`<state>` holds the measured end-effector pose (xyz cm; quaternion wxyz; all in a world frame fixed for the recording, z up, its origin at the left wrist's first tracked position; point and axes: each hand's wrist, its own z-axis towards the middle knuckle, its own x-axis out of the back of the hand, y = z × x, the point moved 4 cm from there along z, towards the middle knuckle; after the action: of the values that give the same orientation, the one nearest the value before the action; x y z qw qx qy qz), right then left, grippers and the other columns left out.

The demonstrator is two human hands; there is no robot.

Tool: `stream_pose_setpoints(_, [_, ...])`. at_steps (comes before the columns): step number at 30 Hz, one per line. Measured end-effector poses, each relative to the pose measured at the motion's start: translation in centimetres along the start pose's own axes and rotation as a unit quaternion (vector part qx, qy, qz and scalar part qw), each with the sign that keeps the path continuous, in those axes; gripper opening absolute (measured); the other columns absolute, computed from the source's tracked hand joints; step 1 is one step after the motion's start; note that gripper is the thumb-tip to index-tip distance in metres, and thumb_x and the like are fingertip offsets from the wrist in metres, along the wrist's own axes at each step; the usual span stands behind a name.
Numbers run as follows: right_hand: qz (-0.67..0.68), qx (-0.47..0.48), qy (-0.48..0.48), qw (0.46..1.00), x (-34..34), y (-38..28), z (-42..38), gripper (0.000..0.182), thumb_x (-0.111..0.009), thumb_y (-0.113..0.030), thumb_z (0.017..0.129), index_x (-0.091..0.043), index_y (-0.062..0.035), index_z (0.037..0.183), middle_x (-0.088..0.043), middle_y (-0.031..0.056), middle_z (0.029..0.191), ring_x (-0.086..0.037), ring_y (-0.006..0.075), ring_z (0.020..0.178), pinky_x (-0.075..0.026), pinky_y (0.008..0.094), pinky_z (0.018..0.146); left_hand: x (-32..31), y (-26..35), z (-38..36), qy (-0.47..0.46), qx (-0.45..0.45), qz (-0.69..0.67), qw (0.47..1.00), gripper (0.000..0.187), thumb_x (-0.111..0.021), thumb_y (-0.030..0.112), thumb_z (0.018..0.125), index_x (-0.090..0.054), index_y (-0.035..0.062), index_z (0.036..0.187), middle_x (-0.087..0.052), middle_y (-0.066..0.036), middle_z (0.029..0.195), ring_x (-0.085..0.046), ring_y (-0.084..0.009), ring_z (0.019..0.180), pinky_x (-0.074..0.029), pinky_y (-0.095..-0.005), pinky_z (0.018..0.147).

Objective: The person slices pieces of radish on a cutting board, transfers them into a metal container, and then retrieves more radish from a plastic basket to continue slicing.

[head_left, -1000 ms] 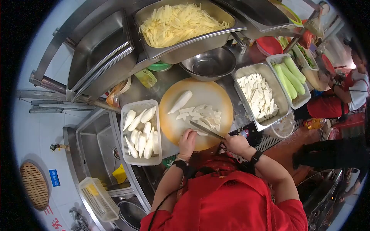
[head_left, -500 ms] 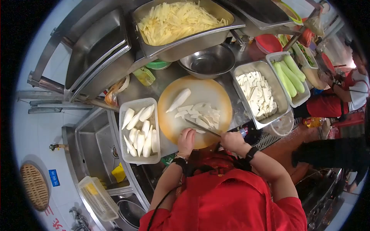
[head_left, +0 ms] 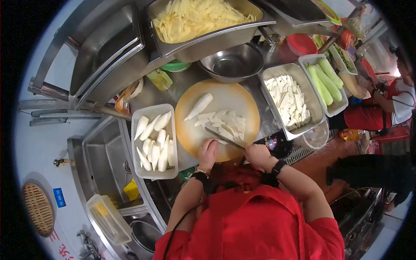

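Observation:
A round cutting board (head_left: 187, 130) with an orange-brown rim lies in front of me. My right hand (head_left: 258, 156) grips the handle of a kitchen knife (head_left: 224, 137), its blade slanting across the near part of the board. Curled fingers of my left hand (head_left: 208, 150) hold a white piece of peeled water bamboo shoot (head_left: 221, 141) beside the blade; the hand partly covers it. Beyond the knife are flat white slices (head_left: 232, 123) in a loose heap. One whole peeled shoot (head_left: 199, 107) rests at the board's far left.
Left stands a white basket (head_left: 174, 130) of peeled shoots, beside a sink (head_left: 102, 156). A metal pan (head_left: 318, 117) of white slices and a basket (head_left: 344, 104) of green gourds stand right. Behind are a steel bowl (head_left: 232, 65) and raised shredded potato (head_left: 199, 19). Another person (head_left: 390, 104) works at far right.
The whole view has shifted slightly. My left hand remains beside the blade and my right hand still grips the knife. The slices and the whole shoot lie much as before.

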<state>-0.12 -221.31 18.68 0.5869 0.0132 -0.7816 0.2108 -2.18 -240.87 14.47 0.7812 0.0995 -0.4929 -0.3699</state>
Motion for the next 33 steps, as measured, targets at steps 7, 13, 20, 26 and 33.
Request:
stream_pose_setpoints(7, [-0.022, 0.007, -0.011, 1.0, 1.5, -0.6, -0.5, 0.027, -0.047, -0.028, 0.084, -0.056, -0.0036, 0.078, -0.061, 0.0133, 0.06, -0.062, 0.0284, 0.054, -0.048, 0.037, 0.046, 0.0, 0.2, -0.3, 0.011, -0.009, 0.014, 1.0, 0.015, -0.062, 0.005, 0.071, -0.059, 0.0076, 0.085, -0.055, -0.007, 0.09, -0.055, -0.027, 0.081, -0.046, -0.0359, 0.068])
stream_pose_setpoints(13, [-0.035, 0.013, -0.078, 0.996, 1.5, -0.4, 0.1, 0.027, -0.049, -0.03, 0.083, -0.051, -0.0027, 0.085, -0.06, 0.0143, 0.061, -0.061, 0.0306, 0.055, -0.048, 0.0418, 0.047, 0.5, 0.3, 0.4, 0.016, -0.008, 0.02, 1.0, 0.013, -0.061, 0.006, 0.072, -0.059, 0.0082, 0.084, -0.056, -0.006, 0.09, -0.055, -0.0259, 0.081, -0.046, -0.0351, 0.068])
stream_pose_setpoints(20, [-0.03, 0.007, -0.029, 0.999, 1.2, -0.3, 0.3, 0.027, -0.048, -0.03, 0.085, -0.051, -0.0029, 0.083, -0.059, 0.0152, 0.059, -0.06, 0.0307, 0.054, -0.047, 0.0408, 0.045, 0.6, 0.6, 0.5, 0.015, -0.012, 0.028, 0.999, 0.012, -0.061, 0.006, 0.072, -0.059, 0.0078, 0.084, -0.055, -0.005, 0.091, -0.055, -0.0252, 0.082, -0.046, -0.0351, 0.066])
stream_pose_setpoints(26, [-0.005, 0.016, -0.009, 1.0, -0.2, -0.6, 0.1, 0.026, -0.048, -0.029, 0.084, -0.051, -0.0039, 0.081, -0.059, 0.0139, 0.057, -0.06, 0.0293, 0.05, -0.046, 0.0412, 0.042, 0.3, 0.5, -0.1, 0.009, -0.009, 0.026, 1.0, 0.012, -0.062, 0.006, 0.072, -0.059, 0.0062, 0.084, -0.055, -0.006, 0.091, -0.055, -0.0257, 0.082, -0.046, -0.0357, 0.066])
stream_pose_setpoints(33, [-0.009, 0.029, -0.004, 1.0, 0.8, -0.5, -0.2, 0.024, -0.047, -0.027, 0.084, -0.051, -0.0035, 0.082, -0.059, 0.0148, 0.058, -0.06, 0.0311, 0.05, -0.047, 0.0431, 0.044, 0.4, 0.5, 0.3, 0.015, -0.013, 0.01, 1.0, 0.011, -0.063, 0.006, 0.072, -0.059, 0.0055, 0.082, -0.055, -0.006, 0.092, -0.054, -0.0262, 0.082, -0.046, -0.036, 0.067])
